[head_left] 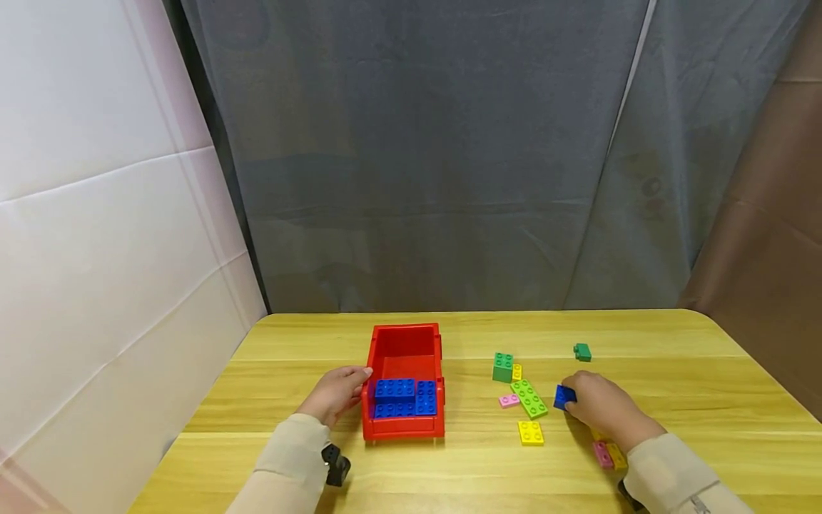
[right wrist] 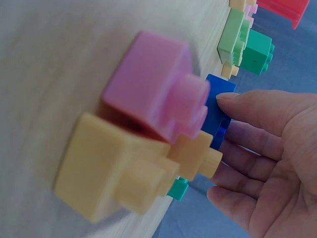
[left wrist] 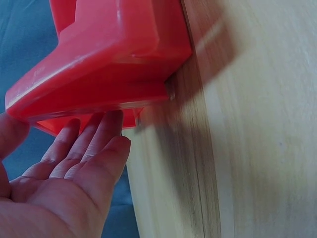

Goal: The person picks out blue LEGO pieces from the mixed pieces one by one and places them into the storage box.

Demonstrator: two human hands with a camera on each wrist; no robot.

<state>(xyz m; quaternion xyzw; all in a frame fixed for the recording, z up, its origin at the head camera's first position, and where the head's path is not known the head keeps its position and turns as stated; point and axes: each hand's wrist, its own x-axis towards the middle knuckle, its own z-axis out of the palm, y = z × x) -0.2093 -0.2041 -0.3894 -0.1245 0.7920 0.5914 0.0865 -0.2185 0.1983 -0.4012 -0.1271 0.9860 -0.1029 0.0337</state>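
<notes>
My left hand (head_left: 335,395) holds the left side of a red bin (head_left: 404,428), thumb at its rim. The left wrist view shows the fingers (left wrist: 94,144) reaching under the bin's lip. Several blue bricks (head_left: 394,389) lie inside the bin's near end. To the right, my right hand (head_left: 606,407) pinches a blue brick (head_left: 563,397) between thumb and fingers. In the right wrist view, a pink brick (right wrist: 148,79) and a yellow brick (right wrist: 104,168) stand close to the camera, below that hand.
Between the bin and my right hand lie a green brick (head_left: 503,368), a lime brick (head_left: 529,398), a small pink brick (head_left: 509,401) and a yellow brick (head_left: 531,433). Farther back sits a dark green brick (head_left: 582,352). A grey curtain (head_left: 417,157) hangs behind the wooden table (head_left: 289,343).
</notes>
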